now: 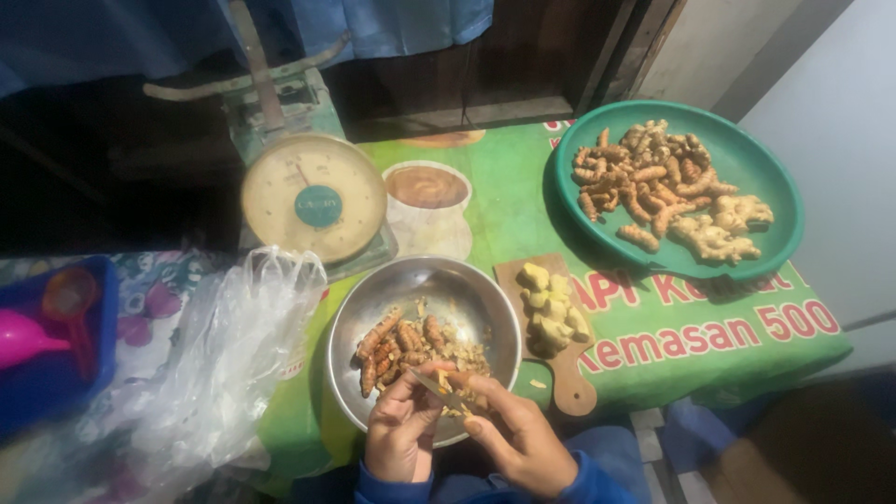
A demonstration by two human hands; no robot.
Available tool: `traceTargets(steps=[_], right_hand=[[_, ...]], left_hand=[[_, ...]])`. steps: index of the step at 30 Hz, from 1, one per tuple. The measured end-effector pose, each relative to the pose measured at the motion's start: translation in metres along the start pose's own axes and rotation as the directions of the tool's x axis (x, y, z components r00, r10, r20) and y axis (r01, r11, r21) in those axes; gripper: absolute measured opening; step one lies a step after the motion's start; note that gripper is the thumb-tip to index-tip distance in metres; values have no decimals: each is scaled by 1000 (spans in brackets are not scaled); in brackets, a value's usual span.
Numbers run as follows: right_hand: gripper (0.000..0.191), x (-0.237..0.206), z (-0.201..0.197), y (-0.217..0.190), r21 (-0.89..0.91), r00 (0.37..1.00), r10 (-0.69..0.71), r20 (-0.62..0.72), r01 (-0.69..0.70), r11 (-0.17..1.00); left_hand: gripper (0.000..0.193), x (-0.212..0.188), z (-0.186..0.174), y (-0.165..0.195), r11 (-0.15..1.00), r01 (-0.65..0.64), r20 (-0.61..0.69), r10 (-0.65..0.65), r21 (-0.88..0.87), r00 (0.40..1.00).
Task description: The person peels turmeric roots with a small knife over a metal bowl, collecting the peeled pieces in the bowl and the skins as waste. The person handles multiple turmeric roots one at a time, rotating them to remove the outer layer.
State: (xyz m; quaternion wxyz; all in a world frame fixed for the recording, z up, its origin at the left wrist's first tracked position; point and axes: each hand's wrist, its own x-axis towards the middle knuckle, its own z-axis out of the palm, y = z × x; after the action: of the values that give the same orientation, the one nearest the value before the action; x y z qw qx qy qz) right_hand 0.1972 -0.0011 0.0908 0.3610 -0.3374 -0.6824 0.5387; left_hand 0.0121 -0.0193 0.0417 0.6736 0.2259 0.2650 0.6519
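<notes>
While both hands work at the lower centre of the frame, the worktop (pixel 523 201) carries a green printed cover. Green tray (pixel 775 187), upper right: unpeeled turmeric and ginger roots. Weighing scale (pixel 314 194), upper left centre. Clear plastic bag (pixel 224 364), lower left. Steel bowl (pixel 467 289), centre: turmeric pieces and peelings. Wooden cutting board (pixel 569 383) just right of the bowl, with peeled pale chunks. Left hand (pixel 401 434) fingers closed around a turmeric piece (pixel 431 381) over the bowl's near rim; right hand (pixel 523 439) fingers closed on a small blade, hard to make out.
</notes>
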Motion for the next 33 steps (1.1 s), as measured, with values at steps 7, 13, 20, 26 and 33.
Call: traceTargets(steps=[7, 13, 20, 26, 33], right_hand=[[40, -1, -1, 41, 218, 998, 50, -36, -41, 975], [58, -14, -4, 51, 483, 922, 387, 25, -350, 803], [52, -11, 3, 12, 73, 1000, -13, -14, 14, 997], [50, -12, 10, 19, 74, 998, 55, -9, -55, 996], [44, -18, 20, 33, -38, 986, -144, -81, 141, 989]], left_hand=[[39, -5, -2, -25, 998, -33, -99, 39, 57, 994], [46, 2, -5, -18, 999, -25, -83, 23, -23, 996], [67, 1, -3, -4, 996, -32, -90, 24, -82, 996], [54, 1, -5, -7, 989, -116, -47, 112, -94, 993], [40, 1, -5, -12, 984, -158, -108, 149, -82, 983]])
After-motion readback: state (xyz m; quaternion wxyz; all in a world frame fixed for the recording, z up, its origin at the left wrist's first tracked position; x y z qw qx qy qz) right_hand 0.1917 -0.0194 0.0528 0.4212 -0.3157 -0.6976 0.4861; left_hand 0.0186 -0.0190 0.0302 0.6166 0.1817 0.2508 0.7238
